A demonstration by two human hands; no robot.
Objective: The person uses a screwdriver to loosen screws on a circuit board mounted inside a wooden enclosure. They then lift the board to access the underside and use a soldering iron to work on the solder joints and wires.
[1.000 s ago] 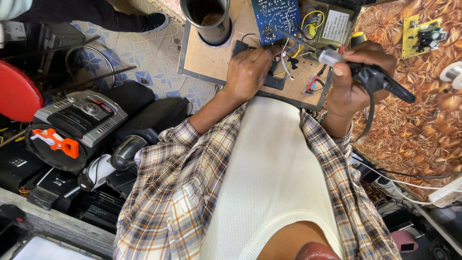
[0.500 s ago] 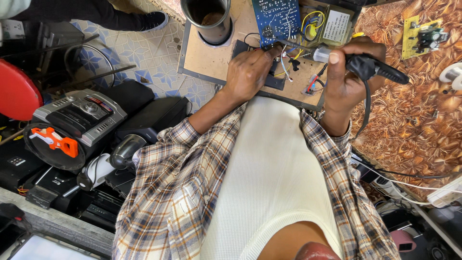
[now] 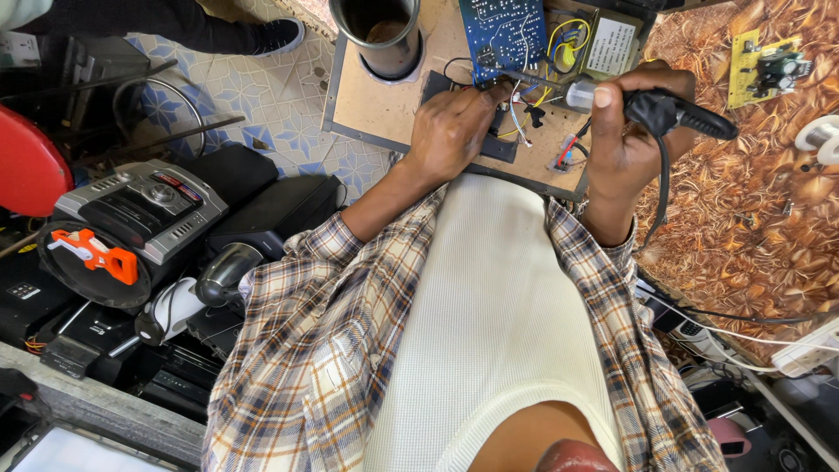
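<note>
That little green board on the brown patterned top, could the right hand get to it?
Probably yes. The small green board lies in the open just past the right hand, nothing between, but that hand grips a soldering iron.

The person is wearing a plaid shirt (image 3: 288,350) in brown, cream and blue checks, hanging open down the front. Under it a white ribbed vest (image 3: 489,332) is showing, covering the chest and belly. Both sleeves are sitting pushed back to the forearms, with the cuffs loose. The left hand (image 3: 450,131) and the right hand (image 3: 625,131) are bare, with no gloves, rings or watch showing.
</note>
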